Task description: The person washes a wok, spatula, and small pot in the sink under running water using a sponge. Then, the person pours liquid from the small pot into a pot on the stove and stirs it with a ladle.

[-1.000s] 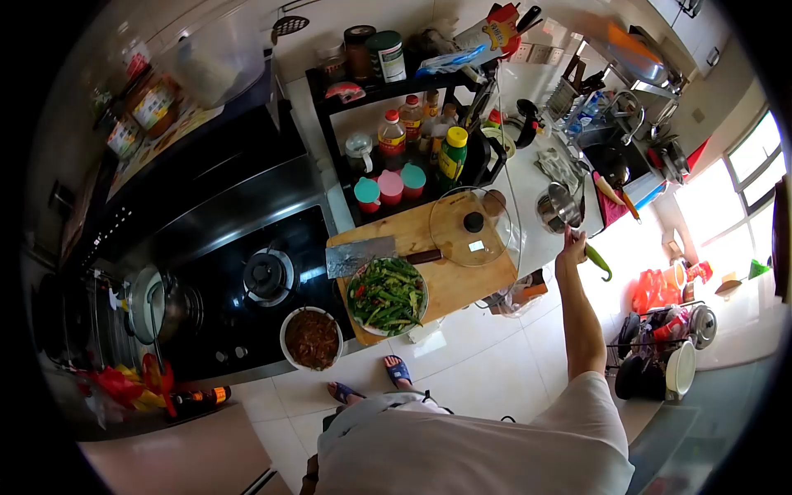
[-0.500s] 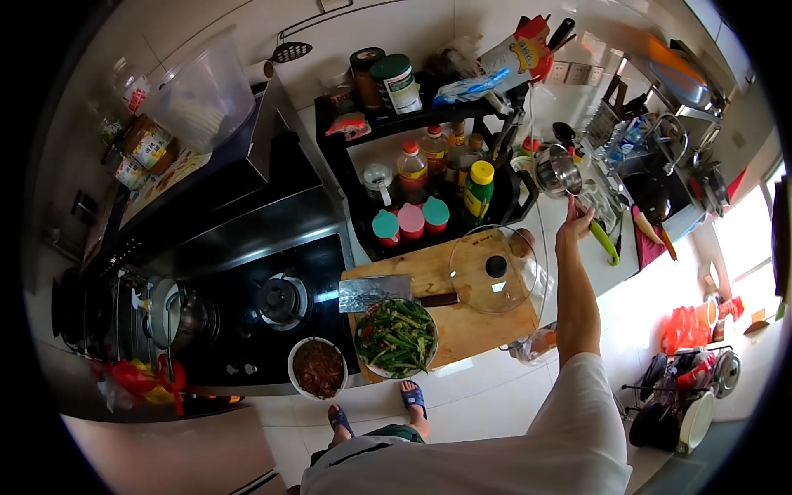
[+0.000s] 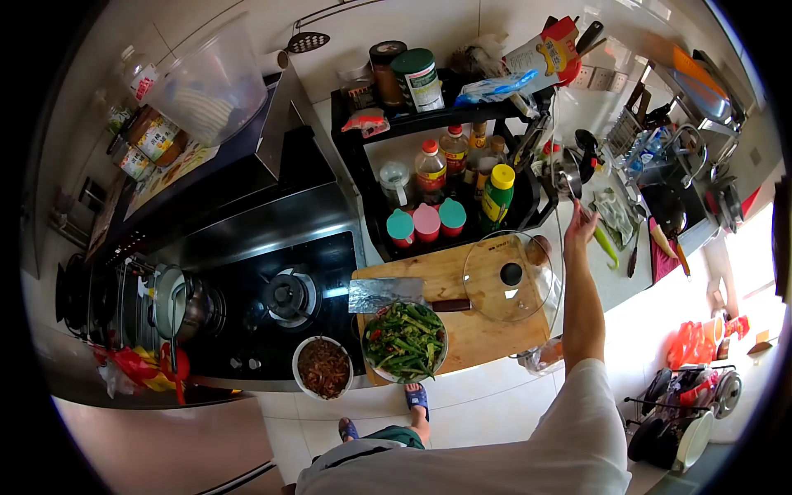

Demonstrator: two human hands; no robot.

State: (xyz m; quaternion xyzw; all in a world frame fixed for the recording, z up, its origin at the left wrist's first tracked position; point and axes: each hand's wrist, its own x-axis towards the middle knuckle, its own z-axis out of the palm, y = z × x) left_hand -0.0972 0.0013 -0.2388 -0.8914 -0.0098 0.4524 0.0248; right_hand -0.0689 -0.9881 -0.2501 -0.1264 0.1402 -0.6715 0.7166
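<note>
My right hand point(image 3: 581, 224) is at the end of my outstretched arm, its fingers closed on a small steel pot point(image 3: 566, 175) beside the black rack. Just right of the hand, a green pepper point(image 3: 606, 247) lies on the counter next to a crumpled cloth point(image 3: 615, 214). My left hand is out of view. On the wooden board point(image 3: 503, 342) are a glass lid point(image 3: 511, 275), a cleaver point(image 3: 386, 294) and a plate of cut green vegetables point(image 3: 404, 342). A bowl of brown food point(image 3: 322, 367) stands left of the plate, at the stove's edge.
The black stove point(image 3: 256, 305) has a burner point(image 3: 288, 295) and a steel pot point(image 3: 194, 305) at its left. A black rack point(image 3: 363, 177) with bottles and lidded cups stands behind the board. The sink point(image 3: 664, 206) lies at the right, and a pan stand point(image 3: 672, 412) stands lower right.
The steel pot, held in my right hand, has moved from above the cloth to beside the rack. The view has shifted, so the stove and board appear further right.
</note>
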